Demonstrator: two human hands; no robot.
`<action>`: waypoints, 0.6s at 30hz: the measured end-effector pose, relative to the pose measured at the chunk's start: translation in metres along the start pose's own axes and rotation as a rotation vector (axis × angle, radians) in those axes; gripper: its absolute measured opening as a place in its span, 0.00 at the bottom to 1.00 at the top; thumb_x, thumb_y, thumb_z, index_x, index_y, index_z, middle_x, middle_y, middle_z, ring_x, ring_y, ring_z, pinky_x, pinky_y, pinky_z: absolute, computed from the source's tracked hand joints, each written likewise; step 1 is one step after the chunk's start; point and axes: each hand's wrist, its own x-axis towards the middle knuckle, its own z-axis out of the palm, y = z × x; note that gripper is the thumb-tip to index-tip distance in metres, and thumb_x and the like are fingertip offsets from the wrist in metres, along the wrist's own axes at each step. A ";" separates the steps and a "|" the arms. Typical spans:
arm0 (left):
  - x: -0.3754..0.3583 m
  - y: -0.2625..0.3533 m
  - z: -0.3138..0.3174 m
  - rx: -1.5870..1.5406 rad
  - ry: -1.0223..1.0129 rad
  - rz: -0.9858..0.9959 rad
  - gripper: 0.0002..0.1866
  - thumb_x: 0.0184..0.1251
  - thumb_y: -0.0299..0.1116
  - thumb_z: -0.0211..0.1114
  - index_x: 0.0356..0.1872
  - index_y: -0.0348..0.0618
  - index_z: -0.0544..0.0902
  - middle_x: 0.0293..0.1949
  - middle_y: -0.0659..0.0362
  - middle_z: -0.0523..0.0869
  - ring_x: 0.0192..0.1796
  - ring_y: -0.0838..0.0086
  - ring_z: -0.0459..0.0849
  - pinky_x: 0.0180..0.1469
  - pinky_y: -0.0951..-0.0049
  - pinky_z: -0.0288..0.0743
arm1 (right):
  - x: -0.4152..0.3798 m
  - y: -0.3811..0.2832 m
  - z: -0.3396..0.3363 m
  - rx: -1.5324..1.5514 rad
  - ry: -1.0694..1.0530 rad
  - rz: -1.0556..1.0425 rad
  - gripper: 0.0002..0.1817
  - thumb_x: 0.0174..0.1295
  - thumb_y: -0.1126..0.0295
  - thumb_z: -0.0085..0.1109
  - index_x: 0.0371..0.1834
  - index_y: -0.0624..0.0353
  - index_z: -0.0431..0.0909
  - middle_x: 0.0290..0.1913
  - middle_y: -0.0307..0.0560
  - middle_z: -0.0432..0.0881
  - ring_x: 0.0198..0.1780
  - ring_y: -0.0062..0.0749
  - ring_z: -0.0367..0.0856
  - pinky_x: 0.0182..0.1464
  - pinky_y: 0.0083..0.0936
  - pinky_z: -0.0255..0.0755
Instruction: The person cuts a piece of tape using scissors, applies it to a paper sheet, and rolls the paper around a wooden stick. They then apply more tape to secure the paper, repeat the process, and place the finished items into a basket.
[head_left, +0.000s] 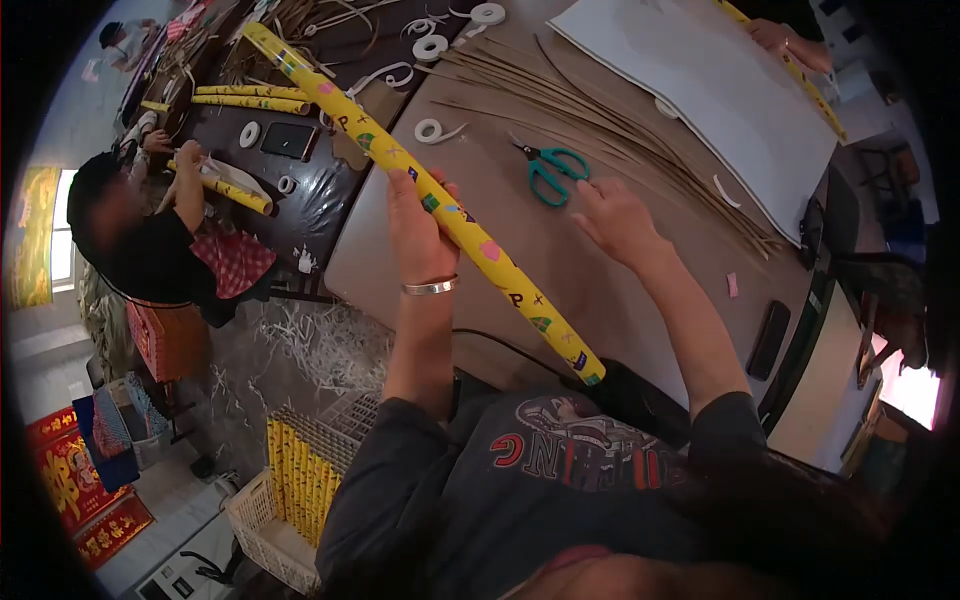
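Note:
A long yellow tube (pixel 480 245) with small colourful prints slants across the view. My left hand (pixel 420 222), with a silver bracelet at the wrist, is wrapped round its middle. The tube's lower end comes down close to my shirt. On the brown table (pixel 480 140) lie scissors (pixel 552 172) with teal handles, blades pointing to the upper left. My right hand (pixel 622 222) is beside them, fingers loosely bent and apart, fingertips right at the handle loops. Thin brown strips (pixel 600 130) lie just beyond the scissors.
White tape rolls (pixel 430 130) and a large white sheet (pixel 690 80) lie on the table. A dark phone (pixel 768 340) is at the right edge. At left a person (pixel 150 230) handles another yellow tube (pixel 235 190). A basket (pixel 262 510) of yellow tubes stands below left.

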 end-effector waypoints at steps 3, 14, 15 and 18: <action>-0.007 -0.004 0.005 0.030 0.040 0.008 0.19 0.77 0.52 0.52 0.53 0.49 0.70 0.42 0.62 0.78 0.37 0.73 0.79 0.33 0.70 0.78 | 0.046 0.001 0.036 -0.020 0.029 0.016 0.24 0.65 0.55 0.57 0.57 0.59 0.71 0.51 0.55 0.77 0.56 0.49 0.74 0.53 0.40 0.76; -0.012 -0.001 0.006 -0.235 -0.197 -0.086 0.21 0.76 0.51 0.53 0.63 0.56 0.70 0.42 0.64 0.79 0.37 0.74 0.79 0.39 0.63 0.78 | 0.029 -0.001 0.026 0.029 -0.247 0.268 0.27 0.53 0.64 0.64 0.57 0.55 0.71 0.51 0.55 0.76 0.57 0.51 0.76 0.55 0.41 0.75; -0.013 0.001 0.008 -0.232 -0.196 -0.089 0.21 0.76 0.51 0.53 0.63 0.56 0.70 0.42 0.64 0.79 0.37 0.74 0.79 0.39 0.63 0.78 | 0.016 -0.001 0.020 0.032 -0.249 0.271 0.27 0.53 0.64 0.64 0.57 0.55 0.71 0.51 0.55 0.76 0.57 0.51 0.76 0.55 0.41 0.75; -0.014 0.005 0.007 -0.375 -0.313 -0.119 0.26 0.74 0.58 0.53 0.67 0.60 0.70 0.39 0.66 0.78 0.34 0.77 0.77 0.41 0.64 0.74 | -0.036 0.001 0.014 0.099 -0.352 0.318 0.30 0.54 0.60 0.64 0.61 0.54 0.69 0.52 0.57 0.76 0.54 0.52 0.78 0.56 0.42 0.74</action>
